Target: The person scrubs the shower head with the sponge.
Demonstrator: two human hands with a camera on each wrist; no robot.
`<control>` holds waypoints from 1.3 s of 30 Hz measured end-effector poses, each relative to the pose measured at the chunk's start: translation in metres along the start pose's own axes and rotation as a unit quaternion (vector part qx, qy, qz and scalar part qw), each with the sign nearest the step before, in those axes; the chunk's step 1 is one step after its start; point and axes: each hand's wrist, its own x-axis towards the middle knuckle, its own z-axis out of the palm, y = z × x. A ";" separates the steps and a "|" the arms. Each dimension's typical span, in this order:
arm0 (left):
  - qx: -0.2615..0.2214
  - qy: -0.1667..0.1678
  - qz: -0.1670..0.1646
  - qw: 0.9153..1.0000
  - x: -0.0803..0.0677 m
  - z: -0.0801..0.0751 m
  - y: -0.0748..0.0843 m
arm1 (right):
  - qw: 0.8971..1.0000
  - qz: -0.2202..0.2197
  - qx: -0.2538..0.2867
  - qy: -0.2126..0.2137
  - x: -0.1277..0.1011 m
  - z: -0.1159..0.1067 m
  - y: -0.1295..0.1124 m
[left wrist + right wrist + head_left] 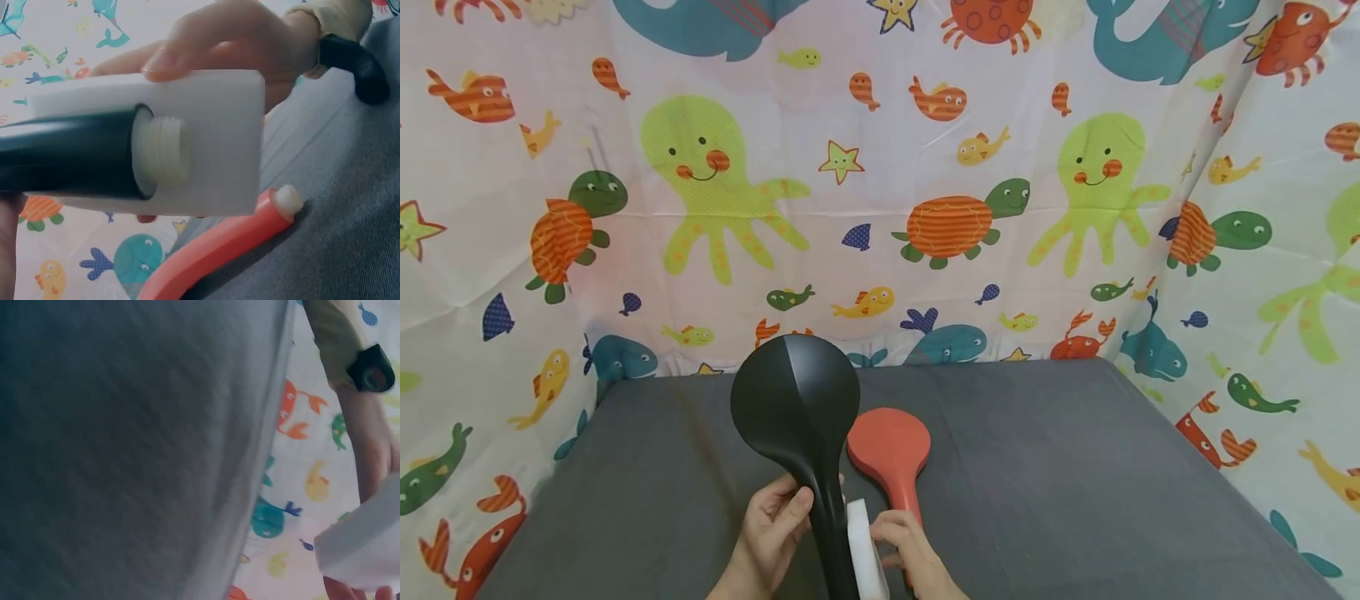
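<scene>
A black shower head (797,392) stands tilted up in front of me, its round head uppermost. My left hand (772,525) grips its neck from the left. The handle ends in a pale threaded connector (165,150), seen in the left wrist view. My right hand (913,550) pinches a white rectangular block, sponge-like (867,550), against or very near the handle's right side; whether they touch is unclear. In the left wrist view this block (228,144) lies behind the threaded end. An orange-red shower head (891,446) lies on the table, its handle partly hidden behind my right hand.
The grey cloth-covered table (1037,467) extends to both sides and to the back. A white curtain (865,50) printed with sea animals encloses it at the back and sides. In the right wrist view, a dark wrist device (373,370) sits on the other forearm.
</scene>
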 end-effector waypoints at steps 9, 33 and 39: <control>0.115 -0.068 0.105 0.985 0.002 0.004 -0.014 | 0.986 -0.017 0.094 0.136 0.030 -0.002 -0.011; 0.130 -0.026 0.032 0.991 0.002 -0.002 -0.001 | 0.993 -0.033 0.048 0.104 0.030 0.002 -0.007; 0.141 0.066 -0.005 0.988 0.000 -0.001 0.001 | 0.988 -0.090 -0.068 0.109 0.030 0.008 0.000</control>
